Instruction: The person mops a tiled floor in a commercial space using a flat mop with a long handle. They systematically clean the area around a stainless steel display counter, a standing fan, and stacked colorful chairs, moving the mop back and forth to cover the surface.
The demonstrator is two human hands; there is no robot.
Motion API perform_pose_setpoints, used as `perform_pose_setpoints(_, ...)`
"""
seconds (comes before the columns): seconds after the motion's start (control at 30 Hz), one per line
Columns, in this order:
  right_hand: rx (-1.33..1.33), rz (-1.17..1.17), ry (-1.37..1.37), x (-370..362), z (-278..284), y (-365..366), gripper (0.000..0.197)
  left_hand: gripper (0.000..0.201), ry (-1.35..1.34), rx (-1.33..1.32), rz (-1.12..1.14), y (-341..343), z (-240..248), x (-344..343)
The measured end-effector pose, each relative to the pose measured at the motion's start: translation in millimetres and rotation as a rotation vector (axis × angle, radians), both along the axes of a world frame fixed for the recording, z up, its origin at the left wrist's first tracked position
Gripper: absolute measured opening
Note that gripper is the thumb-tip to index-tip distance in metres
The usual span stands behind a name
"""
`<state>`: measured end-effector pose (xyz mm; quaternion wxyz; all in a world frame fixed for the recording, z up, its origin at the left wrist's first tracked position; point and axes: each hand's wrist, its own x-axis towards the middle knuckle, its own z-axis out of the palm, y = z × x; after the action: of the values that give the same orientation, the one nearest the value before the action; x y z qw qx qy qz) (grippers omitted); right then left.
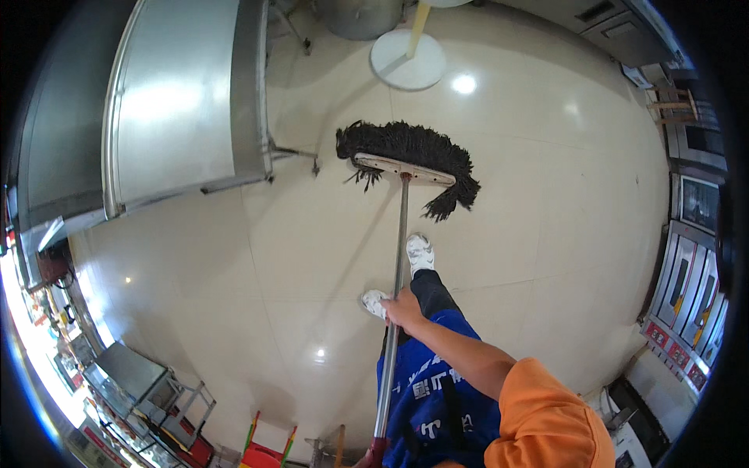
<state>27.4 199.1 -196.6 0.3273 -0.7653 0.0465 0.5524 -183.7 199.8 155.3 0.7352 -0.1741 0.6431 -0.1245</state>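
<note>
A wide floor mop with a shaggy dark strand head (406, 144) lies on the floor ahead of me. Its metal pole (402, 226) runs back toward my body from a pale, worn bar. Partway down the pole, my right hand (403, 307) is closed round it, the arm reaching out of an orange sleeve. At the lower edge, only a bit of my left hand (363, 461) shows, against the red end grip (378, 451) of the pole; most of its fingers are cut off by the picture's edge.
Glossy beige floor tiles (546, 218) spread around my white shoes (420, 251). A stainless steel cabinet on castors (175, 93) stands at left. A round white stand base (408, 59) is ahead. Steel ovens (686, 288) line the right; a red chair (264, 455) and metal cart (136, 382) stand near.
</note>
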Motion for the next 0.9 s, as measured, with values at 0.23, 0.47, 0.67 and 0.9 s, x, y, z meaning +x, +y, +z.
perform_pose_setpoints(0.23,-0.142,0.132,-0.123,164.2,-13.5,86.4,0.027,0.048,-0.389,0.020,-0.097,66.5,-21.5,112.1)
perform_pose_setpoints(0.47,-0.381,0.325,-0.683,176.7,-4.0,93.2,0.049,0.052,-0.413,0.034,0.123,31.9,-89.0,116.7)
perform_pose_setpoints(0.67,-0.410,0.228,-0.617,59.9,-65.6,100.1,0.045,0.040,-0.354,0.055,0.059,103.9,-120.7,-38.1)
perform_pose_setpoints(0.9,-0.308,0.228,-0.461,-199.2,-27.1,122.5,0.056,0.031,-0.244,0.424,-0.198,205.9,12.9,-205.6)
